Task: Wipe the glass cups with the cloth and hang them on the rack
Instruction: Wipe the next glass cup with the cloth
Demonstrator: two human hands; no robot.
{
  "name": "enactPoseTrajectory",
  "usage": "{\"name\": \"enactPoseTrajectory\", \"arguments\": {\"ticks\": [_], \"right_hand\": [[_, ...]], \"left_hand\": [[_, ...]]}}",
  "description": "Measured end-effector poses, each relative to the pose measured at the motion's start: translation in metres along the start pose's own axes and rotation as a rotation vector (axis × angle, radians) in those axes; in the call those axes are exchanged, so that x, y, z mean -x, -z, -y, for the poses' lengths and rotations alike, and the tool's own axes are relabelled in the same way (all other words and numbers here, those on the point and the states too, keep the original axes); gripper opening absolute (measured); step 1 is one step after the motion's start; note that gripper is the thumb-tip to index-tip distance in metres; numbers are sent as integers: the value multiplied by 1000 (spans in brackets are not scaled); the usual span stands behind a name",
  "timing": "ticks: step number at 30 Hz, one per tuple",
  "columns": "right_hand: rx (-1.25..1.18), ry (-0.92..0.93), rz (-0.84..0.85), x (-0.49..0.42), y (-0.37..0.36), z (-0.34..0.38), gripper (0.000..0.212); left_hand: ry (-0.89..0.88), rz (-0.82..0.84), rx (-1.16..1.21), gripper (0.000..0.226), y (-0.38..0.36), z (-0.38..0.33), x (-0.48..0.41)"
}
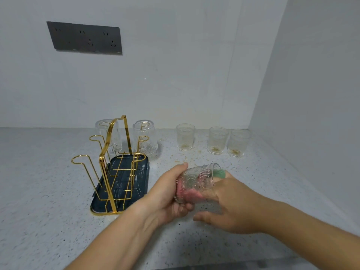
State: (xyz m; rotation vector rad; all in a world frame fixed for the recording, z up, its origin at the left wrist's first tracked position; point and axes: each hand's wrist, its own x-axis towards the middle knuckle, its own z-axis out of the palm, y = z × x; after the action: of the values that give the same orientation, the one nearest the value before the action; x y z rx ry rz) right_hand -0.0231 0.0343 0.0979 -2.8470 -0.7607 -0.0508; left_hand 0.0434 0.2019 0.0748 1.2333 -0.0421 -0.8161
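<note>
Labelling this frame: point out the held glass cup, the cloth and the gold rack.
held glass cup (194,182): head view, on its patterned side wall.
cloth (219,173): head view, on the green end at the cup's mouth.
gold rack (101,160): head view, on its handle post.

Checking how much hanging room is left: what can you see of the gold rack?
The gold rack is thin, shiny metal wire. A tall arched handle rises from its middle, and looped pegs slant outward along both sides. It stands upright on the speckled countertop, its base framing a dark tray. Two glass cups hang upside down on its far pegs. The nearer pegs are bare.
</note>
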Motion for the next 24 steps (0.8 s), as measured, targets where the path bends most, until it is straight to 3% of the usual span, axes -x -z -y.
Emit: {"name": "enactPoseTrajectory", "arguments": {"ticks": [3, 6, 10, 12, 14, 16, 18, 20, 22, 24], "right_hand": [[-203, -24, -79, 0, -1, -4, 22], [-493, -129, -79, -2, -1, -3, 22], [-1185, -370, -58, -7, 3, 5, 27], [-1345, -386, -44, -7, -3, 10, 27], [-1194, -271, -43, -4, -7, 14, 22], [-717, -63, -40, 0, -7, 14, 20], [-177, 64, -7, 2, -9, 6, 30], [83, 78, 9, 1, -10, -1, 38], [-104, 22, -43, 0, -9, -4, 31], [-575, -124, -58, -1, -1, -5, 26]], "left_hand": [[13, 111, -53, 71, 7, -2, -1], [-113, 196, -99, 80, 12, 3, -2], [-498, 3, -309, 53, 15, 21, -5], [-642, -42, -348, 50, 15, 26, -5], [-651, -71, -265, 51, 12, 22, -4], [-463, -101, -183, 49, 9, 12, -1], [-208, -63, -146, 54, 6, 7, 2], [-52, -12, -120, 61, 6, 3, 5], [-19, 82, -118, 65, 8, 1, 6], [-82, 172, -134, 69, 10, 2, 4]]}}
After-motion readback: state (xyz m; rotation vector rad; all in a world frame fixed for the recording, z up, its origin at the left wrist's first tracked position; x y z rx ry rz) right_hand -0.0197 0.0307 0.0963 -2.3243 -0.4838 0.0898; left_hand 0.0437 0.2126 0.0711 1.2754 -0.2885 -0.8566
